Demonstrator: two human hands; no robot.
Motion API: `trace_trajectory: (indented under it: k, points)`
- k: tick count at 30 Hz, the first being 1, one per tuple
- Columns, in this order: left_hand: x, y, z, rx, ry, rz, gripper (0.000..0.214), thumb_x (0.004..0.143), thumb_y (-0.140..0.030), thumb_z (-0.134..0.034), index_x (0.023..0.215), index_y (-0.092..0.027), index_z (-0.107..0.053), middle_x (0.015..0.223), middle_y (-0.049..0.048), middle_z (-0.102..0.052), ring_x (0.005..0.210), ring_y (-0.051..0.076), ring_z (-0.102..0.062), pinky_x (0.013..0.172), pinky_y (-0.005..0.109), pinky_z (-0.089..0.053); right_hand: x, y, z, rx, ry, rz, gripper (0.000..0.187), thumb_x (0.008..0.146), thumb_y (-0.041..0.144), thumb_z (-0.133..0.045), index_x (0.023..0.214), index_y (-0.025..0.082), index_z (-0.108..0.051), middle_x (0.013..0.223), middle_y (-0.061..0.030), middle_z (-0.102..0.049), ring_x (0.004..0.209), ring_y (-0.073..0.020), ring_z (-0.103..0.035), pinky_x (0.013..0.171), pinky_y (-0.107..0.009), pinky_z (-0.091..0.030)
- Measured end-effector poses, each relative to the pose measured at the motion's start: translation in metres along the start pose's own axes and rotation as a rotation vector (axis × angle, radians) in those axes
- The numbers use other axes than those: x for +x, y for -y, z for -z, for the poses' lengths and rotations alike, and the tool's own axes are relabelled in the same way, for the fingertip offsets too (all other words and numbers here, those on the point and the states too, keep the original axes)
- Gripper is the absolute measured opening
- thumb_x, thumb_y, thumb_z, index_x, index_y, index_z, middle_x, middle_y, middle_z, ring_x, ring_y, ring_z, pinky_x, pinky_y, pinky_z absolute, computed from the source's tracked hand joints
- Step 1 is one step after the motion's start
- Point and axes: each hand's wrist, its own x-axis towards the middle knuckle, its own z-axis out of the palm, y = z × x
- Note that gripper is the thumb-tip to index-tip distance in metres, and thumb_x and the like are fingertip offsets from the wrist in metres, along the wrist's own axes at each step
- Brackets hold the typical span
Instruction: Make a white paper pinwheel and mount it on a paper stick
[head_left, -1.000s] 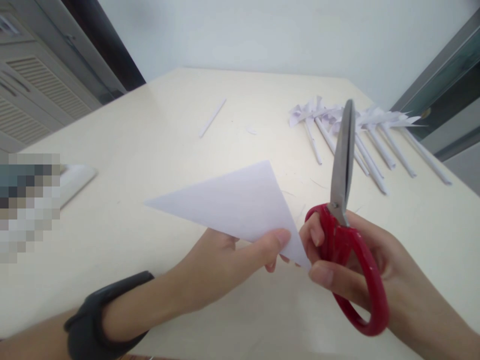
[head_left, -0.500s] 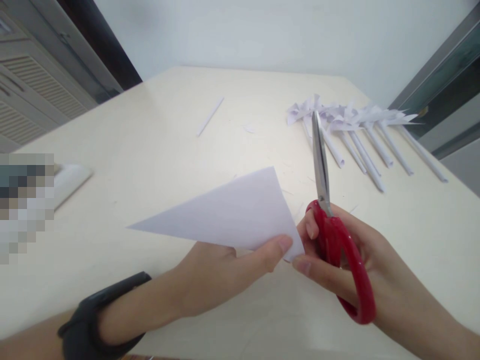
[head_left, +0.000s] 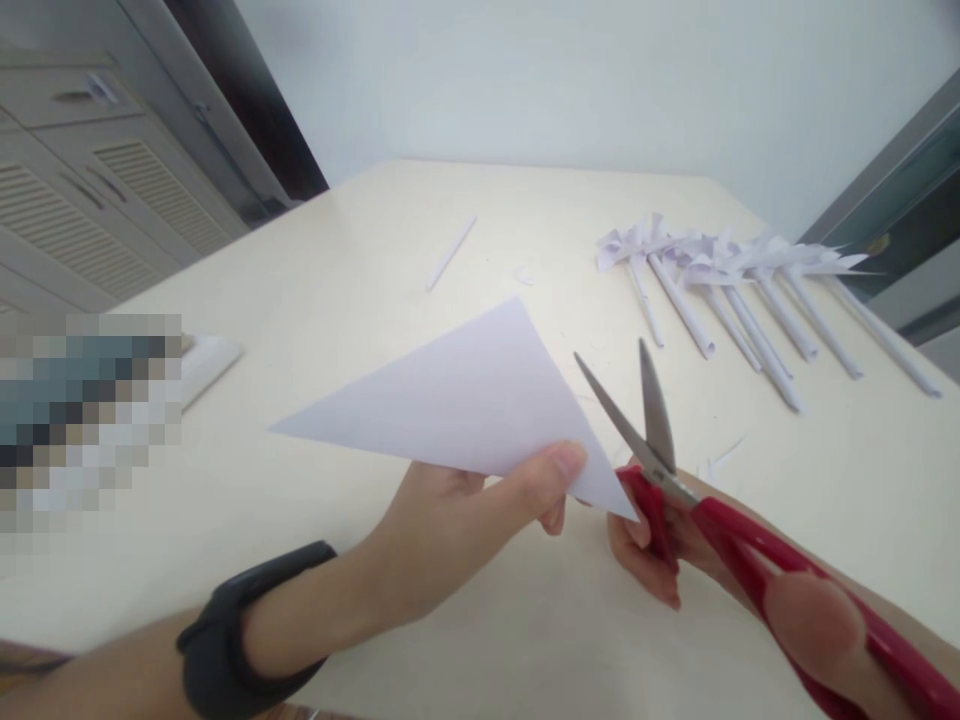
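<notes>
My left hand (head_left: 465, 530) pinches a white paper triangle (head_left: 457, 400), thumb on top near its right edge and the other fingers underneath. One sharp corner of the sheet points left, another points down to the right. In my right hand (head_left: 720, 560) is a pair of red-handled scissors (head_left: 660, 465). Its blades are spread apart, just right of the paper's right edge, tips pointing away from me. The lower corner of the triangle overlaps the fingers of my right hand and the near red handle.
Several white paper pinwheels (head_left: 720, 260) on rolled paper sticks lie in a row at the back right. A thin paper stick (head_left: 451, 253) and paper scraps (head_left: 525, 275) lie on the cream table (head_left: 360, 270). A blurred-out object (head_left: 82, 400) sits at the left edge.
The scissors have opened, from closed blades pointing up, and tilted beside the paper. My right thumb has let go of the paper's corner. More of the triangle's lower right corner now shows.
</notes>
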Motion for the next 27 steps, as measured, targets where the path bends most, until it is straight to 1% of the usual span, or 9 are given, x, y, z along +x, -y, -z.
trace_trajectory:
  k: [2, 4, 8, 11, 13, 15, 17, 21, 27]
  points:
    - [0.0, -0.001, -0.001, 0.035, -0.036, -0.008, 0.034, 0.088, -0.026, -0.057, 0.055, -0.019, -0.053, 0.056, -0.0072, -0.056, 0.057, 0.007, -0.057, 0.067, 0.019, -0.048, 0.0, 0.0, -0.002, -0.034, 0.063, 0.006, 0.063, 0.065, 0.087, -0.042, 0.072, 0.026, -0.055, 0.061, -0.0021, -0.053, 0.054, -0.0162, -0.045, 0.049, -0.03, -0.038]
    - [0.001, -0.002, -0.001, 0.083, -0.082, -0.008, 0.034, 0.087, -0.024, -0.057, 0.054, -0.02, -0.053, 0.055, -0.0077, -0.057, 0.056, 0.007, -0.057, 0.065, 0.019, -0.047, -0.002, 0.003, -0.002, -0.049, 0.155, -0.036, 0.062, 0.071, 0.084, -0.042, 0.079, 0.024, -0.057, 0.064, -0.0017, -0.055, 0.056, -0.0152, -0.044, 0.055, -0.031, -0.04]
    - [0.002, -0.004, -0.002, 0.176, -0.119, -0.009, 0.036, 0.086, -0.024, -0.058, 0.05, -0.019, -0.051, 0.053, -0.0079, -0.057, 0.054, 0.007, -0.056, 0.068, 0.02, -0.047, -0.005, 0.009, 0.001, -0.069, 0.224, -0.148, 0.062, 0.077, 0.08, -0.038, 0.081, 0.021, -0.055, 0.071, -0.0022, -0.055, 0.062, -0.0146, -0.043, 0.061, -0.031, -0.039]
    - [0.003, -0.005, -0.003, 0.196, -0.126, -0.003, 0.037, 0.086, -0.026, -0.057, 0.05, -0.02, -0.051, 0.053, -0.0075, -0.057, 0.055, 0.008, -0.057, 0.073, 0.022, -0.047, -0.006, 0.004, 0.003, -0.013, 0.246, -0.097, 0.064, 0.074, 0.083, -0.038, 0.075, 0.021, -0.053, 0.063, 0.0004, -0.048, 0.055, -0.013, -0.039, 0.053, -0.029, -0.036]
    - [0.002, -0.005, -0.002, 0.195, -0.135, 0.008, 0.038, 0.086, -0.028, -0.057, 0.05, -0.02, -0.052, 0.053, -0.0072, -0.057, 0.056, 0.009, -0.057, 0.075, 0.023, -0.048, -0.006, -0.001, 0.003, -0.009, 0.216, -0.169, 0.061, 0.075, 0.081, -0.041, 0.079, 0.021, -0.053, 0.068, -0.0008, -0.049, 0.06, -0.0143, -0.041, 0.055, -0.03, -0.038]
    - [0.002, -0.005, -0.002, 0.189, -0.145, 0.015, 0.038, 0.087, -0.029, -0.057, 0.05, -0.02, -0.051, 0.054, -0.0069, -0.057, 0.057, 0.01, -0.057, 0.077, 0.023, -0.048, -0.005, -0.003, 0.003, 0.015, 0.243, -0.132, 0.06, 0.075, 0.08, -0.041, 0.075, 0.021, -0.051, 0.066, 0.0, -0.046, 0.057, -0.0135, -0.041, 0.052, -0.029, -0.037]
    - [0.002, -0.004, -0.002, 0.188, -0.151, 0.022, 0.038, 0.087, -0.03, -0.057, 0.05, -0.02, -0.051, 0.055, -0.0069, -0.058, 0.058, 0.01, -0.057, 0.079, 0.024, -0.047, -0.003, -0.001, 0.002, 0.048, 0.247, -0.136, 0.061, 0.075, 0.081, -0.041, 0.073, 0.021, -0.049, 0.065, 0.0004, -0.044, 0.056, -0.0135, -0.043, 0.053, -0.03, -0.039]
    - [0.003, -0.004, -0.003, 0.191, -0.153, 0.027, 0.038, 0.086, -0.029, -0.057, 0.05, -0.02, -0.051, 0.054, -0.0072, -0.057, 0.058, 0.01, -0.057, 0.08, 0.023, -0.047, -0.002, 0.009, 0.001, 0.088, 0.206, -0.235, 0.061, 0.07, 0.081, -0.049, 0.072, 0.02, -0.049, 0.065, 0.0019, -0.044, 0.058, -0.0133, -0.046, 0.06, -0.031, -0.045]
    - [0.004, -0.005, -0.003, 0.194, -0.158, 0.037, 0.038, 0.086, -0.03, -0.057, 0.05, -0.021, -0.052, 0.055, -0.0073, -0.057, 0.059, 0.01, -0.057, 0.079, 0.023, -0.047, -0.003, 0.014, 0.002, 0.207, 0.242, -0.249, 0.057, 0.069, 0.076, -0.057, 0.068, 0.02, -0.047, 0.062, 0.0018, -0.045, 0.057, -0.0123, -0.047, 0.057, -0.026, -0.051]
